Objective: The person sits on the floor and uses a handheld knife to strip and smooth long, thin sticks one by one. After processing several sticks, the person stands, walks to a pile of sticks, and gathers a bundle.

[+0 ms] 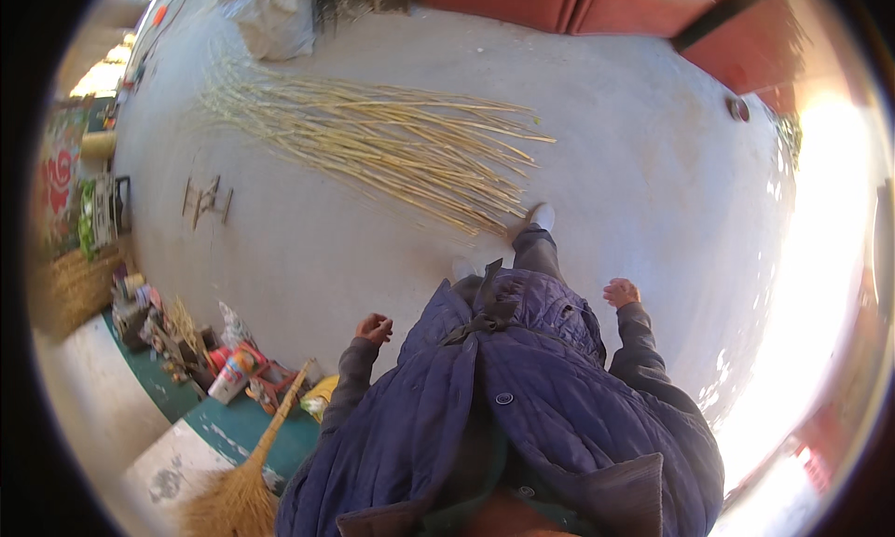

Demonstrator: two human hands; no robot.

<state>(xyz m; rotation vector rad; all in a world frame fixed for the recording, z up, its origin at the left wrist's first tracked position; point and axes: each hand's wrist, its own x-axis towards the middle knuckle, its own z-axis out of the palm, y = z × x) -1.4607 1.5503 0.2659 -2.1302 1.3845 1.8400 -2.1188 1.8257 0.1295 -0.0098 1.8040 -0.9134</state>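
My left hand [375, 328] hangs by the left side of my padded blue vest [433, 397], its fingers loosely bent, with nothing seen in it. On the other side my right hand [622, 292] hangs away from the body over bare floor, also half-curled and empty. Before me a wide spread of long, thin dry plant stalks [391, 138] lies on the concrete floor [294, 257]. Their cut ends reach close to my front shoe [542, 216]; the far ends look finer and blurred. Neither hand touches the stalks.
A small wooden stool [208, 200] stands at left. A straw broom [241, 488] leans at lower left beside assorted clutter [231, 369] along the wall. A pale sack [276, 23] sits beyond the stalks; red padded seating [629, 5] is at the far side. A small round container [738, 109] lies at right.
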